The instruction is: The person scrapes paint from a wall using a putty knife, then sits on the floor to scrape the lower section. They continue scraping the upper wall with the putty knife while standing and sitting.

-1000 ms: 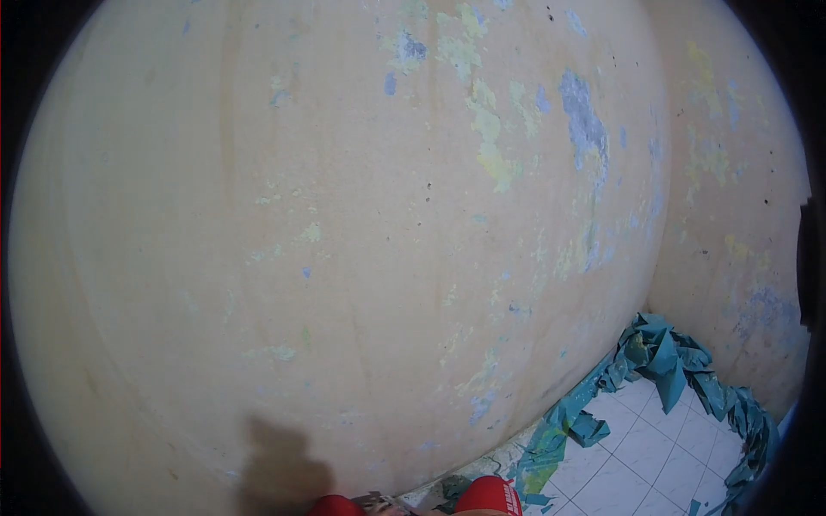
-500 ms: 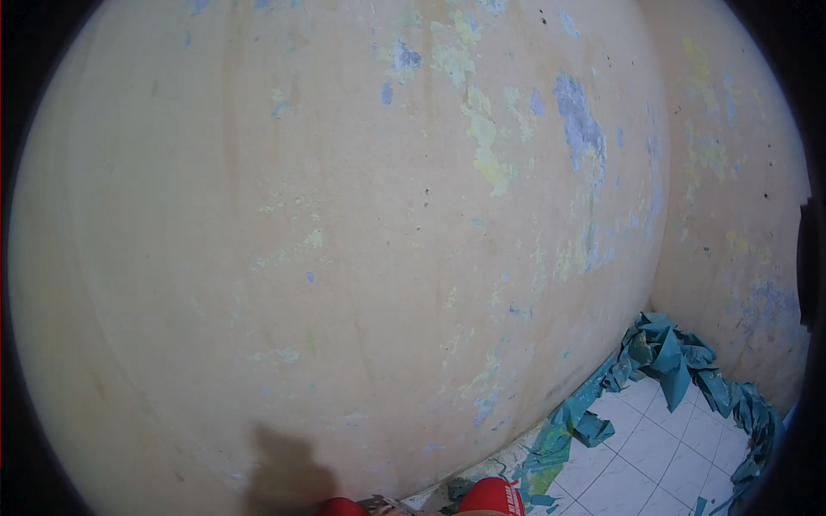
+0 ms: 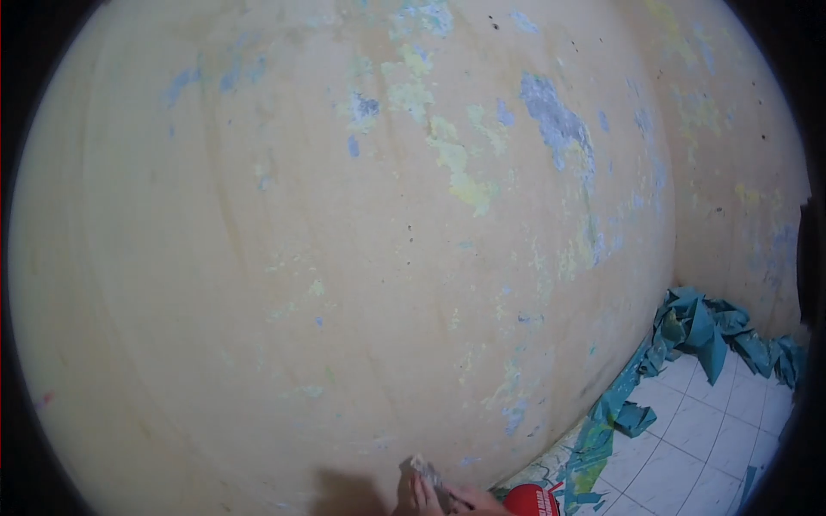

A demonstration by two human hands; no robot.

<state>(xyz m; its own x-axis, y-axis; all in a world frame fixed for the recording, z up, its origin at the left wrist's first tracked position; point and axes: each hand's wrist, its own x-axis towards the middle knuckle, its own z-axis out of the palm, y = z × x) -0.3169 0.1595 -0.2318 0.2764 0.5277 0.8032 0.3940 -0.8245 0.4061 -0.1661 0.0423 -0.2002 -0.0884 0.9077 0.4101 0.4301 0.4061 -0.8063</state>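
Observation:
At the bottom edge, my left hand (image 3: 416,496) and my right hand (image 3: 478,500) are close together, against the lower part of the beige wall (image 3: 344,258). Between them is a small greyish object (image 3: 434,481) with a pale tip; what it is cannot be made out. The fingers of both hands are closed around it. Patches of blue, grey and yellow-green show where the wall's surface has flaked. To the left of my hands lies a dark shadow on the wall.
Crumpled teal sheeting (image 3: 697,331) lies along the foot of the wall and in the corner at the right. White floor tiles (image 3: 705,430) show beside it. Red fabric with white lettering (image 3: 529,500) is at the bottom, right of my hands.
The view has shifted and tilted. My hands have come up into view at the bottom with the greyish object; before, they were barely visible between two red fabric shapes.

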